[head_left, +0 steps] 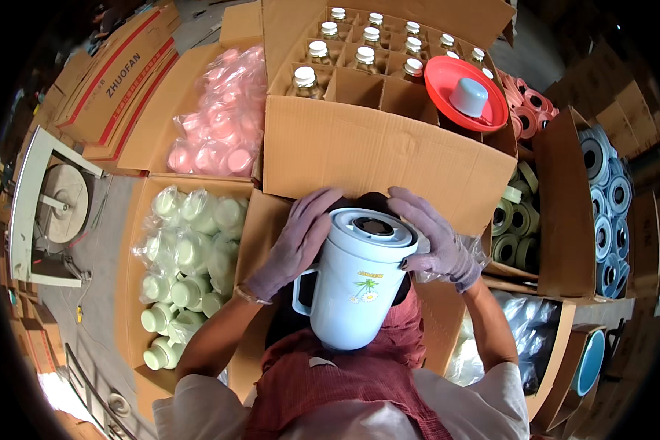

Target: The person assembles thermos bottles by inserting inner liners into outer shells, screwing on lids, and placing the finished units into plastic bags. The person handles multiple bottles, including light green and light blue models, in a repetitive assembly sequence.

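Observation:
A pale blue plastic jug body [353,286] with a side handle and a small flower print rests against my lap, its top ring and dark opening [374,226] facing up. My left hand [295,244], in a thin purple glove, grips the upper left rim. On the upper right rim sits my right hand [434,236], gloved the same, with a scrap of clear plastic wrap [447,268] under it. Both hands hold the jug just in front of a big cardboard box [367,158].
The box holds several glass liners with white caps [364,56] in dividers, with a red lid [466,92] on its corner. Boxes of bagged pink parts [220,117] and green parts [187,264] lie left. Blue and green rings [609,198] fill boxes at right.

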### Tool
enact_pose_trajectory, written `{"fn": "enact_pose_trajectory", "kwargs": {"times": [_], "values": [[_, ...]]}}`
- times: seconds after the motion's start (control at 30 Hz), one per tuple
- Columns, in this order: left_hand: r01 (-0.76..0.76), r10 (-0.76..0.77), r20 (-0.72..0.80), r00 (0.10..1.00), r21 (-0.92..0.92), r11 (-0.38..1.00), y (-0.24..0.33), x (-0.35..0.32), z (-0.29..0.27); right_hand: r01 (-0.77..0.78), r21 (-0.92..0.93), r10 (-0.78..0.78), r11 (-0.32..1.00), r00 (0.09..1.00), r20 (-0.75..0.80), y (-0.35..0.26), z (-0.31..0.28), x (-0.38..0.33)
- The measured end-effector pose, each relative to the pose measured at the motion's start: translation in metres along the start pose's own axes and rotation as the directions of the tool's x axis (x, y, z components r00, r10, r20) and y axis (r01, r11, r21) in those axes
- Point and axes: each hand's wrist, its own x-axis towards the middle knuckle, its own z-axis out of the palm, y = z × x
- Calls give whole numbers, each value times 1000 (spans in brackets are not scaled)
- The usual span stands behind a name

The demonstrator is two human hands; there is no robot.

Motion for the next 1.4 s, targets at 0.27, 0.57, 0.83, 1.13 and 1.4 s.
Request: {"fn": "enact_pose_trajectory", "kwargs": {"times": [0.27, 0.57, 0.83, 1.13, 1.4], "values": [[506, -366, 484, 795, -196, 840, 12, -65, -12, 18, 69, -41, 997, 933, 358, -26, -25, -9], [281, -295, 185, 937, 96, 955, 84, -100, 74, -465, 66, 433, 883, 862, 264, -47, 0, -37], [237, -122, 357, 926, -300, 924, 32, -82, 19, 183, -93, -120, 979, 879, 462, -61, -20, -29], [137, -145, 91, 985, 86, 987, 40, -93, 44, -324, 121, 293, 938, 931, 218, -49, 19, -40], [615, -216, 723, 656, -346, 709, -22, -45, -3, 29, 144, -90, 989, 894, 438, -13, -6, -26]]}}
